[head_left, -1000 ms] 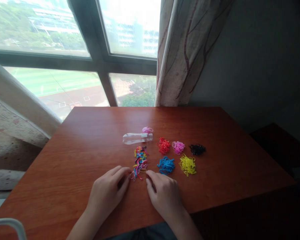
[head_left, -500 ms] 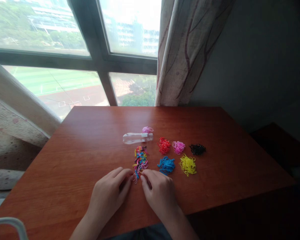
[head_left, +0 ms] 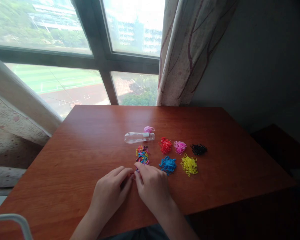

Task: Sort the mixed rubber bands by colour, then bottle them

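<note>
Small rubber bands in mixed colours [head_left: 142,154] lie in a narrow heap on the table, its near end partly covered by my right hand. My left hand [head_left: 113,188] rests just left of that end, thumb and forefinger pinched at a thin pinkish band [head_left: 134,177]. Close beside it, my right hand [head_left: 153,183] curls over the near bands, its fingertips almost meeting the left ones. What lies between the right fingers is too small to make out. Beyond the heap, a clear plastic bottle [head_left: 136,137] lies on its side, its neck pointing right.
Right of the heap are single-colour piles: red [head_left: 165,145], pink [head_left: 180,147], black [head_left: 199,149], blue [head_left: 167,165] and yellow [head_left: 189,164]. A pink-purple bundle [head_left: 148,129] sits behind the bottle. A white curved tube [head_left: 17,218] stands at the table's [head_left: 65,166] near left.
My right hand has moved left and slightly forward, over the near end of the mixed heap and closer to my left hand. The left hand stays nearly in place. The view has shifted slightly.
</note>
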